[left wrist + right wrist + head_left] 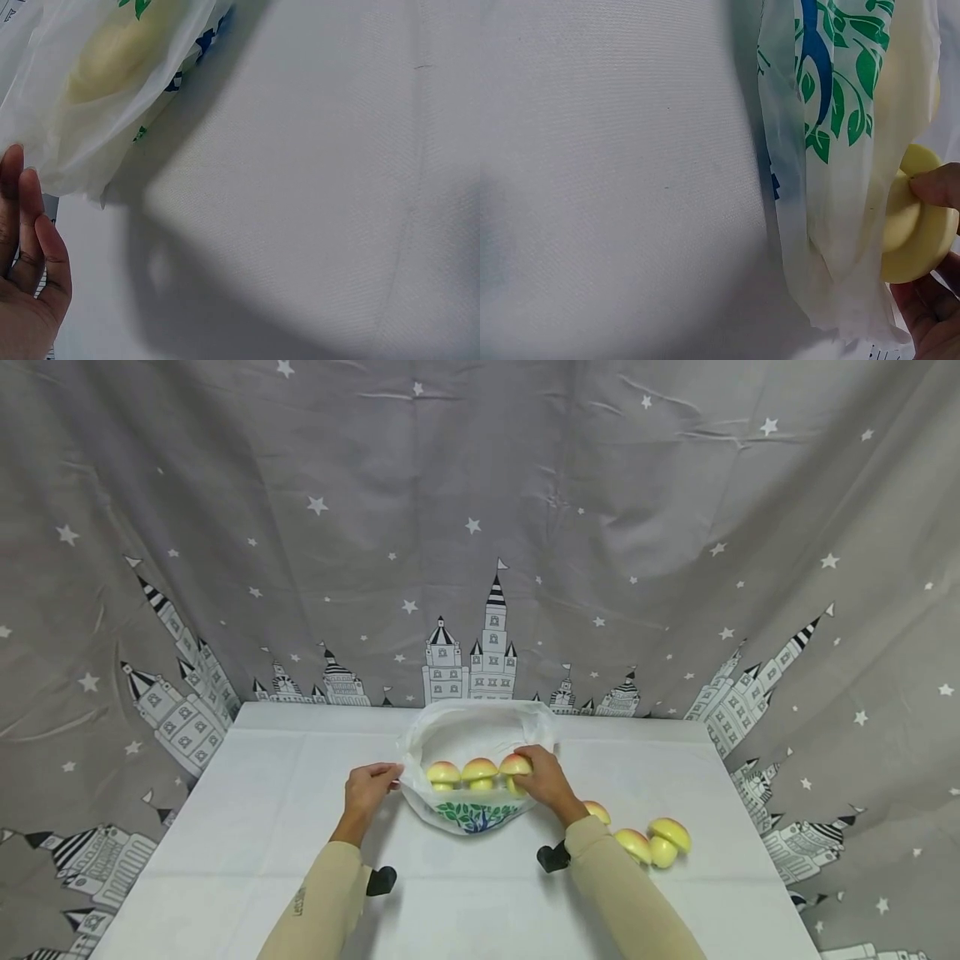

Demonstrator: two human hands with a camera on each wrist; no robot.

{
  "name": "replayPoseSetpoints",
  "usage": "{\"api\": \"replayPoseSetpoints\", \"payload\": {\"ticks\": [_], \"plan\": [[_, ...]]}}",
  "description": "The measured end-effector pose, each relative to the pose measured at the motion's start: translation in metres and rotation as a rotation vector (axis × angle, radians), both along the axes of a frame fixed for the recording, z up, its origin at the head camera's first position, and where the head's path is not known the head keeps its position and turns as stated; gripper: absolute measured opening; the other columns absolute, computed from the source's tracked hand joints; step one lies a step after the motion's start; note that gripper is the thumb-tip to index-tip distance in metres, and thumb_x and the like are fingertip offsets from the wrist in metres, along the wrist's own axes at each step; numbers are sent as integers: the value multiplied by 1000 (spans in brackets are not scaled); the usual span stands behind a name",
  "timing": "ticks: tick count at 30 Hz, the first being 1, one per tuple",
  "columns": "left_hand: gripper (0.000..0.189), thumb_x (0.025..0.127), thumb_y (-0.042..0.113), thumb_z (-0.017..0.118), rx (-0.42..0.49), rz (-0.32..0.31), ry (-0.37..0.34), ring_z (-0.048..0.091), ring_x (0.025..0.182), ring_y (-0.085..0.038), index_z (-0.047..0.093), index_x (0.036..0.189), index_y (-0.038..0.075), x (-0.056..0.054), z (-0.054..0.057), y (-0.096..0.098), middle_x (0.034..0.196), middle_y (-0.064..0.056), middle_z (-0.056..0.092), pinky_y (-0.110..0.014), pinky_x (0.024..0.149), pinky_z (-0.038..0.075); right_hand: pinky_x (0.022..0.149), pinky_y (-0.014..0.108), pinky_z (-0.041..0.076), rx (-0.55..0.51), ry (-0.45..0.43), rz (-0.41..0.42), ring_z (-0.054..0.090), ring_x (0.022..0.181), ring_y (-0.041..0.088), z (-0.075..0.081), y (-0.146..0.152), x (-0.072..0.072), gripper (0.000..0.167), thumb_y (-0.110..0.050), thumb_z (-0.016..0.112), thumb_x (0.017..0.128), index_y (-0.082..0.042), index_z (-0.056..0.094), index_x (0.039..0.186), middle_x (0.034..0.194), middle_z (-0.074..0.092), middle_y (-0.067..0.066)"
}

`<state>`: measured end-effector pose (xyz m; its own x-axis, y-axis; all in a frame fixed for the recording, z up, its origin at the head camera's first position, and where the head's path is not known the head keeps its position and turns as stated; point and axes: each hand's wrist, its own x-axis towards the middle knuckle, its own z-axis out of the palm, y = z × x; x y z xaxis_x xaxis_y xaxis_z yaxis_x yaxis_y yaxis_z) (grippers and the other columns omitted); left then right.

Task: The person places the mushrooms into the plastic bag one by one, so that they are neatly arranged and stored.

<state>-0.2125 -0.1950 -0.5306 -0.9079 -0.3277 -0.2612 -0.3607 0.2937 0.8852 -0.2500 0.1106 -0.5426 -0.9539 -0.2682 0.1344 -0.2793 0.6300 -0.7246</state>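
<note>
A white plastic bag (427,807) with a green leaf print lies mouth-up at the table's middle. Two mushrooms, yellow with reddish caps, sit inside it, one at the left (443,774) and one in the centre (479,772). My left hand (367,793) pinches the bag's left rim between thumb and fingers. At the right of the opening, my right hand (546,778) grips a third mushroom (514,766) by its cap. In the right wrist view, the thumb lies on that mushroom (913,225) and the fingers under it, beside the bag's edge.
Several more mushrooms lie on the white table (465,910) right of the bag, one tilted (669,839), another (633,844) partly behind the right sleeve (622,893). A grey curtain (480,527) with castles and stars hangs behind the table.
</note>
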Motion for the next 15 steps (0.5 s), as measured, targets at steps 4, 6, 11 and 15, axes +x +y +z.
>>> {"api": "replayPoseSetpoints", "payload": {"ticks": [4,6,11,15], "plan": [[29,92,20,66,-6,5,-2,64,72,-12,69,108,-4,0,0,0,90,-11,71,-29,73,49,96,48,44,11,1,8,57,110,35,-2,0,0,47,-3,71,75,5,61,119,118,62,20],[30,92,21,66,-7,3,0,63,72,-12,69,109,-4,-1,0,1,90,-11,71,-29,72,48,97,48,43,15,12,13,56,112,37,-1,1,0,48,-4,71,75,5,60,121,119,61,21],[29,92,20,66,-8,-3,12,61,68,-8,69,108,-4,-1,1,1,87,-9,71,-26,69,47,101,50,39,9,50,35,54,116,39,-1,4,1,50,-4,73,74,6,59,121,121,60,22],[29,91,20,66,-13,-2,15,62,67,-8,70,107,-4,0,3,0,84,-7,71,-23,67,46,103,50,38,0,55,29,52,120,39,1,5,2,49,-5,72,75,4,59,122,124,59,22]]}}
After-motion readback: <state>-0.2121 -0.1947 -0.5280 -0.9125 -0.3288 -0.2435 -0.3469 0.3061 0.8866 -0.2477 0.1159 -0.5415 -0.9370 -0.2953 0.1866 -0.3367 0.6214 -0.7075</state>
